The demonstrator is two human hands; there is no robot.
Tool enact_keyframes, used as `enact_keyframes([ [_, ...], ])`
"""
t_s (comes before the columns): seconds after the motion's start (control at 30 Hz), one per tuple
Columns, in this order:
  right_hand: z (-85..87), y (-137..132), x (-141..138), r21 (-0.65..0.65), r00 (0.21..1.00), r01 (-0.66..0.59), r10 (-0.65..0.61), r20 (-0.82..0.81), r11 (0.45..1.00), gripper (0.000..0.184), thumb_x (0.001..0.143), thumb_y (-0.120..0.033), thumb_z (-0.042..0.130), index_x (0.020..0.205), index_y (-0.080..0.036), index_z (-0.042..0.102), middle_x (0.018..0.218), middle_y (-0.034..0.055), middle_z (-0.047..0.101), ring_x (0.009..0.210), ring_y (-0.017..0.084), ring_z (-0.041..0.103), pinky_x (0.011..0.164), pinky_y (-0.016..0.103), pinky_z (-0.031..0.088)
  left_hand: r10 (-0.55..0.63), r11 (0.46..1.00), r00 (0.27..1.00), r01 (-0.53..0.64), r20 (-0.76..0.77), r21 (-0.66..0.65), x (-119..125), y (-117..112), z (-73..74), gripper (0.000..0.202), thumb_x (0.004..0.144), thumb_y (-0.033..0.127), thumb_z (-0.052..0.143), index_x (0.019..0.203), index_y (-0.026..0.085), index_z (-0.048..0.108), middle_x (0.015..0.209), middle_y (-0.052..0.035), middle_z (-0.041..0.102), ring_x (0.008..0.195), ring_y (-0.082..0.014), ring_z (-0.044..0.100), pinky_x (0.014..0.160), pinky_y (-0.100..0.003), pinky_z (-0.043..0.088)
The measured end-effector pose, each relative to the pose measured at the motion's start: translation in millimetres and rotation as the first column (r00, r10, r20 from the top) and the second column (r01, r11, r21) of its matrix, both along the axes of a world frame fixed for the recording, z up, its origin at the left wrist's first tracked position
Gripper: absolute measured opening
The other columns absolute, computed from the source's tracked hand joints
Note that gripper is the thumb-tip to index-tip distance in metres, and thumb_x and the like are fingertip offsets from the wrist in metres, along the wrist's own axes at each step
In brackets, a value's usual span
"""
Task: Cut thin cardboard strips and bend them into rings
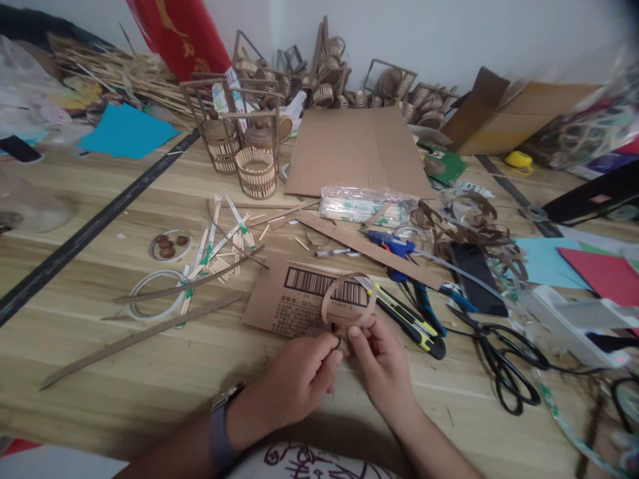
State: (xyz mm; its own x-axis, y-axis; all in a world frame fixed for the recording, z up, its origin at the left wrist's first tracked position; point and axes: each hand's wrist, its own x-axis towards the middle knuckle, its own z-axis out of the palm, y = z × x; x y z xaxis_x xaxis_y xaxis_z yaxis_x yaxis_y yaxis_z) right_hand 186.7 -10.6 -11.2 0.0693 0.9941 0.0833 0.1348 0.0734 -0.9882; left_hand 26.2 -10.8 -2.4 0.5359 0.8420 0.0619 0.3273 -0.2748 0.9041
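Note:
Between my two hands is a thin brown strip bent into a ring [327, 298], held above the table's front. My right hand [382, 362] pinches it at the bottom, thumb on top. My left hand [304, 372], with a watch on the wrist, is closed at the same spot; its fingertips hold a small dark end I cannot make out clearly. Beneath the ring lies a printed cardboard piece [269, 303] with a barcode. A yellow and black utility knife [407, 319] rests just right of the ring.
Black scissors [504, 359], a blue glue gun [392, 246] and a phone [476, 276] lie to the right. Left are tape rolls [134, 313], brown strips [150, 338] and cut sticks [224, 266]. Small slatted baskets [255, 174] and a cardboard sheet [354, 146] stand farther back.

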Motion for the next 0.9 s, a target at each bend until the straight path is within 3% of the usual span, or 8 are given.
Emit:
enact_keyframes([
  [0.3,-4.6,2,1,-0.15,0.987,-0.021,-0.004,-0.163,0.989,0.038,0.087,-0.059,0.064,0.083,-0.022,0.059,0.062,-0.0047,0.053,0.05,0.009,0.043,0.047,0.021,0.04,-0.001,0.997,0.998,0.005,-0.055,0.072,1,-2,-1.9,0.025,0.101,0.026,0.032,0.077,0.023,0.039,0.064,0.0022,0.054,0.061,-0.0157,0.054,0.062,-0.026,0.036],
  [0.6,-7.3,3,0,-0.125,0.988,0.005,-0.024,-0.15,0.992,0.034,0.09,-0.056,0.062,0.089,-0.022,0.062,0.066,-0.0025,0.06,0.054,0.011,0.049,0.051,0.023,0.045,-0.007,0.999,0.996,0.003,-0.083,-0.037,2,1,0.7,0.026,0.1,0.029,0.032,0.076,0.023,0.039,0.063,0.0022,0.053,0.06,-0.0155,0.054,0.061,-0.025,0.035],
  [0.77,-11.9,0,4,-0.038,0.99,0.123,-0.125,-0.071,0.992,0.03,0.093,-0.053,0.06,0.088,-0.023,0.061,0.071,-0.0012,0.061,0.064,0.014,0.055,0.062,0.026,0.05,-0.008,0.999,0.996,0.004,-0.086,-0.052,2,1,2.5,0.023,0.1,0.027,0.037,0.079,0.022,0.045,0.062,0.003,0.054,0.059,-0.0149,0.054,0.06,-0.024,0.036],
  [0.9,-16.1,0,7,-0.026,0.99,0.124,-0.126,-0.057,0.992,0.029,0.096,-0.05,0.055,0.086,-0.024,0.058,0.071,-0.0017,0.059,0.065,0.014,0.055,0.063,0.026,0.05,-0.013,1.0,0.993,0.012,-0.119,-0.004,1,1,-1.0,0.024,0.1,0.026,0.038,0.078,0.022,0.046,0.063,0.0025,0.054,0.061,-0.015,0.055,0.06,-0.025,0.035],
])
